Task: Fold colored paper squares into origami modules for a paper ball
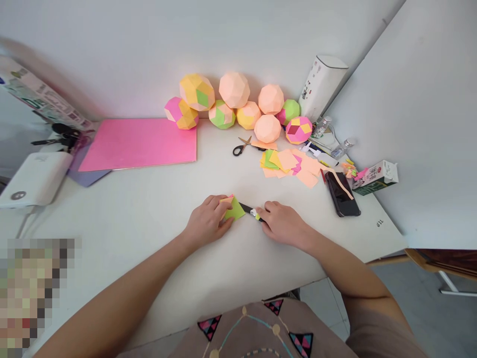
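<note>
My left hand (210, 220) is closed on a few small paper sheets, with a green paper (235, 209) on the side toward the right and some orange and pink showing under the fingers. A utility knife (247, 209) with a dark blade is gripped in my right hand (282, 222), its blade pointing left. The blade's tip meets the green paper's right edge; whether it lies between layers or only touches, I cannot tell. Beyond the hands lies a loose pile of orange, yellow, green and pink paper pieces (289, 162), and black-handled scissors (243, 145) rest to its left.
Several faceted paper balls (234, 90) are stacked along the wall. A pink board (143, 144) lies at the left, near a white device (39, 174). To the right are a phone (342, 195), a small carton (376, 177), glass bottles (342, 148) and a tall white cylinder (321, 85).
</note>
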### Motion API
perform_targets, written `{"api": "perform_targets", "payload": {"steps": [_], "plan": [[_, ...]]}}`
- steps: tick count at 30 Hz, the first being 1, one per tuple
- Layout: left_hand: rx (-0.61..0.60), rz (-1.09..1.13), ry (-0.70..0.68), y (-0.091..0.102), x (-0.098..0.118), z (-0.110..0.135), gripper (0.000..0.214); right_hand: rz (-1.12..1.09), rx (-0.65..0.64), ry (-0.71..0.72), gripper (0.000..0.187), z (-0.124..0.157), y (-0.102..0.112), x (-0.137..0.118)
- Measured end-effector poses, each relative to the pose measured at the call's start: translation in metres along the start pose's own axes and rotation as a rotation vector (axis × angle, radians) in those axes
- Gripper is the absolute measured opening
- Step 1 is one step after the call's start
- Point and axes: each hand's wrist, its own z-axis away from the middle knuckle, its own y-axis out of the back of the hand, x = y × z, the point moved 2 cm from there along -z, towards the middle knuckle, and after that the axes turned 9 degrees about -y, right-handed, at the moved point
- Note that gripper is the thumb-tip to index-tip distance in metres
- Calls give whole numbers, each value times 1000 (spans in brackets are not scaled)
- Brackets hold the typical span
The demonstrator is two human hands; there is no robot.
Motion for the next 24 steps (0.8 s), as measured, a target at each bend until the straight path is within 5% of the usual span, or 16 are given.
{"api": "perform_targets", "payload": {"steps": [24], "plan": [[35,-12,-40,0,1,-1,20,-54,75,-40,42,-17,-2,-4]]}}
